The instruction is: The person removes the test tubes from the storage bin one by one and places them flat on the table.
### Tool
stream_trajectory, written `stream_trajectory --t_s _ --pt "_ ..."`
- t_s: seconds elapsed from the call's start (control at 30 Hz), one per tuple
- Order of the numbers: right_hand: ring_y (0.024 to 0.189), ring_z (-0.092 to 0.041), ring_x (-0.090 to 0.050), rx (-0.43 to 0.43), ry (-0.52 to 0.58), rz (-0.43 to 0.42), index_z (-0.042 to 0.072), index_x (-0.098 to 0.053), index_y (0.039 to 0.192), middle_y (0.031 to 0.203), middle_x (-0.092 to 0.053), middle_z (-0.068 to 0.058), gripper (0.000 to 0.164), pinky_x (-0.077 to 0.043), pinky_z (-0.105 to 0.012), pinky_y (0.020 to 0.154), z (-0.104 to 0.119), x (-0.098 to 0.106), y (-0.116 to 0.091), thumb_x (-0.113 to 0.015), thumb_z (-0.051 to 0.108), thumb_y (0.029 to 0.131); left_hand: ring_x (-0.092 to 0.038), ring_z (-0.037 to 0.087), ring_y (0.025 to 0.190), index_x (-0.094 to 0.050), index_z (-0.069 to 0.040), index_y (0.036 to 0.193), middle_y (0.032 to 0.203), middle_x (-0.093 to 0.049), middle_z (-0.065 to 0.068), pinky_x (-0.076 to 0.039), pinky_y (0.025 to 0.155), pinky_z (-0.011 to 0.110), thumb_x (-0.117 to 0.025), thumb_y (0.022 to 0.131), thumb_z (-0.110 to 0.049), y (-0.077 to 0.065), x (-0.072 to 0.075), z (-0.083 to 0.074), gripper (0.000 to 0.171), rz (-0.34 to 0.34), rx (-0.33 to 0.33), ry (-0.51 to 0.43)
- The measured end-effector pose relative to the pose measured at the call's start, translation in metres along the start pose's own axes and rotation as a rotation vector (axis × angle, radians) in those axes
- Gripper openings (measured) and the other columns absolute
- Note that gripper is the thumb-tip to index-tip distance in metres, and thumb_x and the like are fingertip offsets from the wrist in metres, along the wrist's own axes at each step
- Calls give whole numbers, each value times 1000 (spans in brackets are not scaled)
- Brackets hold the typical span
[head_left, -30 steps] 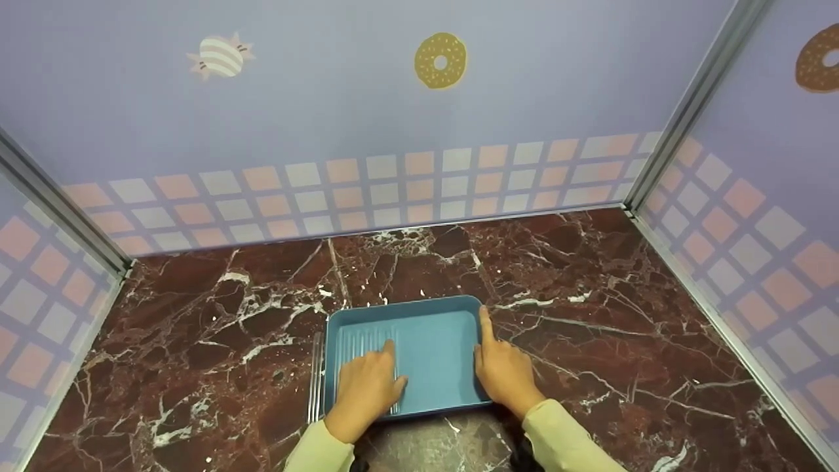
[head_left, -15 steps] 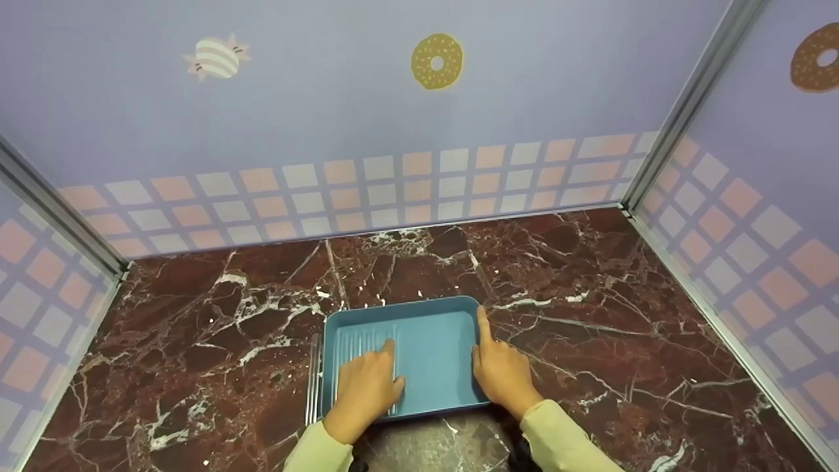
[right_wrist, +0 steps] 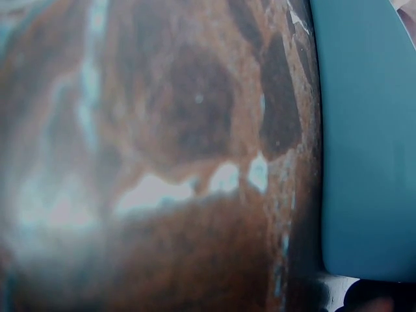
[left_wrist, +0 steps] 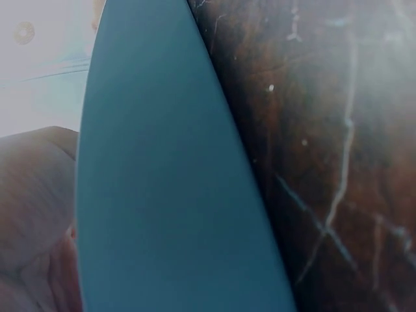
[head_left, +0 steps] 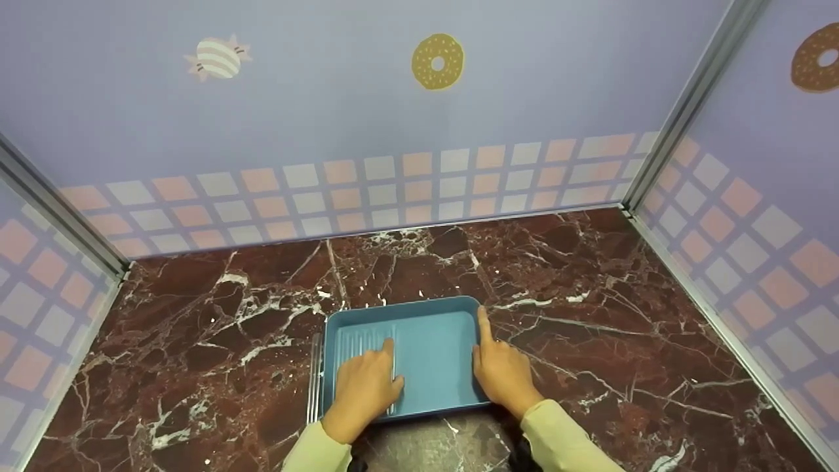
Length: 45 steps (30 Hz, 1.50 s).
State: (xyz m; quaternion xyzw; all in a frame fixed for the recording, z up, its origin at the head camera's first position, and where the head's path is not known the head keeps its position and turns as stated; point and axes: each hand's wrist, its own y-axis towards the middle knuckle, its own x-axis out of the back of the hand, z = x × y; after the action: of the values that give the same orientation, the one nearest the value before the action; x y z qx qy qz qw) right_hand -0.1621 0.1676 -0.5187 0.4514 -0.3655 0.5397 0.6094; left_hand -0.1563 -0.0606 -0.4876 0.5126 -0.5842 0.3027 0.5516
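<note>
A shallow blue rectangular tray [head_left: 436, 360] lies on the marbled surface, with a ridged section [head_left: 360, 337] in its left part. My left hand [head_left: 367, 387] is over that section, index finger stretched forward and thumb out to the side; its other fingers are hidden. At the right wall my right hand [head_left: 505, 373] grips the tray, thumb on the inner side and index finger straight along the rim. The left wrist view has the tray's outer wall [left_wrist: 162, 162] with part of the left hand [left_wrist: 36, 201] behind it. Another stretch of blue wall [right_wrist: 367, 143] fills the right wrist view's right side.
Along the tray's left outer side runs a clear ribbed strip [head_left: 314, 380]. Dark red marble [head_left: 623, 328] with white veins surrounds everything. A lilac back wall [head_left: 328, 98] and side walls with pink and white squares bound the surface.
</note>
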Motion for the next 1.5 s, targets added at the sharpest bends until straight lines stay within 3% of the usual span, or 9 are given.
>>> stream_trajectory --t_s 0.53,0.77,0.97,1.5 --pt "60 -34 -63 21 -23 -49 12 -29 152 74 -68 -17 63 -44 -47 50 0 -2 -3 -55 25 95 -34 14 40 -63 -6 110 51 -47 2 -23 36 28 -77 72 -24 -3 8 1 45 -5 11 2" --pt "49 -26 -55 7 -17 -6 10 -25 153 65 -64 -14 66 -39 -42 44 -3 -3 -3 -54 24 96 -35 17 40 -62 -7 107 53 -49 4 -24 37 31 -75 71 -24 -3 12 2 42 -27 20 17" --pt "58 -34 -63 27 -16 -60 10 -30 151 74 -69 -18 64 -43 -48 48 -3 -2 -4 -55 23 94 -36 16 40 -63 -6 110 53 -50 4 -24 36 30 -77 70 -25 -5 15 5 46 -51 2 41" --pt "58 -34 -63 46 -29 -80 10 -32 150 71 -68 -17 62 -43 -48 48 1 -1 -2 -56 22 94 -35 15 40 -63 -6 110 51 -47 2 -23 36 28 -76 71 -25 -8 23 8 45 -42 25 47"
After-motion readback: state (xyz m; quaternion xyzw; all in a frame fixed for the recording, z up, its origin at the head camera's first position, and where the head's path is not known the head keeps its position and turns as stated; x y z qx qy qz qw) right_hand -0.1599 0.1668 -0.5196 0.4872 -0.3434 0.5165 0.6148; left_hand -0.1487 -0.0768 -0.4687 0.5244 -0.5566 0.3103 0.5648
